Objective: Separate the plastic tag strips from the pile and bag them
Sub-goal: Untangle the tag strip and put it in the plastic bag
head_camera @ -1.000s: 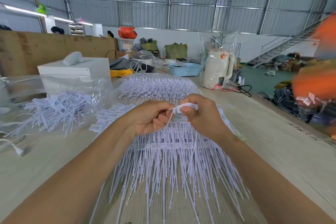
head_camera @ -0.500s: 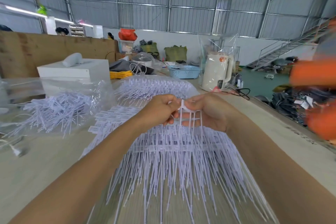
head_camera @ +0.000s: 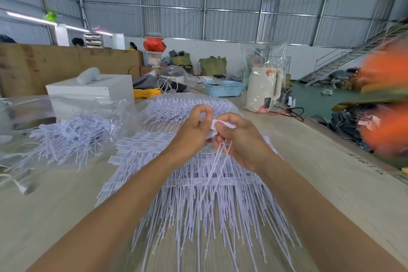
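A broad pile of white plastic tag strips (head_camera: 198, 201) lies on the table in front of me, tails fanning toward me. My left hand (head_camera: 192, 130) and my right hand (head_camera: 240, 141) meet above the pile's far part. Both pinch a small bunch of tag strips (head_camera: 217, 127) by its flat white heads, and a few thin tails hang from it down to the pile. A clear plastic bag (head_camera: 72, 130) with loose separated strips inside lies at the left. A second clear bag (head_camera: 183, 104) filled with strips sits behind my hands.
A white box (head_camera: 92, 90) stands behind the left bag. A cream kettle (head_camera: 262, 90) in clear wrap, a blue basket (head_camera: 223, 88) and yellow cable (head_camera: 145, 93) sit at the table's far end. A white plug (head_camera: 22, 186) lies left. An orange-clad person (head_camera: 384, 104) blurs at right.
My hands have pulled a little apart and the bunch is lifted between them, its tails now drawn up off the pile. The orange figure at the right has shifted.
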Available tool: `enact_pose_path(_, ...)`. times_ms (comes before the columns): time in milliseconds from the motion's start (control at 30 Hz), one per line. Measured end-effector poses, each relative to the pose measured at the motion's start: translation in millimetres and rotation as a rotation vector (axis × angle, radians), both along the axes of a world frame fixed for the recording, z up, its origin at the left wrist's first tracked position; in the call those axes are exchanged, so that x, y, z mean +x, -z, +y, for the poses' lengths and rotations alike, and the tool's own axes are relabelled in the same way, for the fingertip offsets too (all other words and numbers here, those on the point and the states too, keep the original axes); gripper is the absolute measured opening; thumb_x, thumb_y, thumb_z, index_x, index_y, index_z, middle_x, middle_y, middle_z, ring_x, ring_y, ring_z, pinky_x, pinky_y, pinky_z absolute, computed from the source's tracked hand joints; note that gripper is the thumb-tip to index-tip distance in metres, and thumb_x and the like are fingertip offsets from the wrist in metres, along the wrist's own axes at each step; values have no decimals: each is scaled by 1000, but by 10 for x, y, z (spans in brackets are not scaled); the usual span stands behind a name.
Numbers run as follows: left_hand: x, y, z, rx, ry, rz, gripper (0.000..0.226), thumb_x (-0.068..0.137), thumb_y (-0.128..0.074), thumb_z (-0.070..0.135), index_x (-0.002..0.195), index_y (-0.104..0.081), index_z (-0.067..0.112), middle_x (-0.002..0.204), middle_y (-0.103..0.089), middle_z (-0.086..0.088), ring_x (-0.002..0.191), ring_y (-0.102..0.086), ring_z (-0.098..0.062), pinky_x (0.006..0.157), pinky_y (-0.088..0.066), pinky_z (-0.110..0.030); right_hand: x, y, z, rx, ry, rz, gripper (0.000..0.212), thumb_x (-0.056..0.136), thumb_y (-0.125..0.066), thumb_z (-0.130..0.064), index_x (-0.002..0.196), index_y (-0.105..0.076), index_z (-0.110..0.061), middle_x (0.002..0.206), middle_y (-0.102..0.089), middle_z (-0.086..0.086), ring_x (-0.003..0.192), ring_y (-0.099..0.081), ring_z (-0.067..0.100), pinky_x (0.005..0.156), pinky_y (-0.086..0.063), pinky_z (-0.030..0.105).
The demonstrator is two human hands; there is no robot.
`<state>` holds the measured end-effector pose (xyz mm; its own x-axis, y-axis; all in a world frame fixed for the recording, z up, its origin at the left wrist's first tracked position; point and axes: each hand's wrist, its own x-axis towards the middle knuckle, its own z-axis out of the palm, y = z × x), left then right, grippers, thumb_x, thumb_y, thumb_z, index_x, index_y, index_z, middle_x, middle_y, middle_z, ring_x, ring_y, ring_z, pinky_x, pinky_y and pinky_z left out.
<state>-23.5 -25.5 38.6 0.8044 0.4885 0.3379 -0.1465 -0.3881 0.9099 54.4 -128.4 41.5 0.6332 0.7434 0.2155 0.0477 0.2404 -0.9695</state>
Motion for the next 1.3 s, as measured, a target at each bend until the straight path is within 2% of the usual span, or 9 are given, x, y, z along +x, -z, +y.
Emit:
enact_pose_path(100,-55,28,-85,-305,237,204,34,89,-56,43,107,-56,15,92,-70,-9,79,-70,-23,74,-58,-32,10,7,20,117,104,46,21,92,-52,-1,76,-56,-14,63,-59,6,47,-51,9,51,-47,24)
enact_pose_path(200,-126,80,-162,-280,411,336,9,92,-58,14,92,-61,6,71,-67,-7,60,-64,-16,63,-58,-29,-26,28,33,149,125,64,21,91,-54,-2,78,-57,-17,61,-55,4,46,-51,9,49,-47,24)
enact_pose_path(367,-102,41,-166,-251,334,337,22,97,-45,7,80,-59,7,48,-43,2,39,-29,-8,39,-24,-17,67,-36,-37,-13,307,-384,16,89,-57,-2,99,-66,-10,69,-56,5,51,-50,4,54,-43,16)
enact_pose_path(467,-79,-21,-207,-302,306,324,26,96,-42,21,77,-57,10,56,-45,-1,40,-28,-8,38,-18,-16,66,-22,-8,-16,303,-359,11,92,-55,-4,96,-64,-6,60,-50,0,43,-45,3,44,-38,15)
enact_pose_path(600,-38,9,-228,-151,238,302,14,91,-47,14,81,-55,8,70,-51,-3,52,-46,-10,48,-34,-20,37,9,25,-2,316,-277,13,92,-55,-7,81,-62,-9,55,-46,0,42,-41,8,43,-34,18)
enact_pose_path(733,-51,46,-207,-258,299,302,17,92,-42,13,92,-57,5,81,-63,-9,68,-68,-18,72,-56,-32,21,10,33,-5,332,-350,19,90,-57,-8,74,-61,-18,54,-46,-4,43,-41,4,44,-36,19)
enact_pose_path(1000,-105,61,-195,-234,310,292,21,91,-33,2,83,-51,7,50,-49,-1,43,-51,-13,59,-59,-37,39,0,-32,78,113,-135,21,93,-55,-11,75,-63,-4,49,-57,1,40,-46,15,43,-42,22)
enact_pose_path(1200,-161,57,-105,-293,379,330,34,87,-26,-5,89,-58,8,49,-37,3,38,-27,-7,35,-24,-13,105,33,-82,-9,11,-268,25,98,-46,-19,113,-64,-9,100,-65,24,58,-50,20,55,-47,26)
enact_pose_path(1300,-191,30,-94,-325,427,348,30,89,-30,1,87,-58,9,51,-34,4,39,-22,-5,34,-15,-13,70,21,-86,-43,-100,-329,23,99,-44,-16,105,-65,-7,106,-58,34,66,-46,27,64,-39,35)
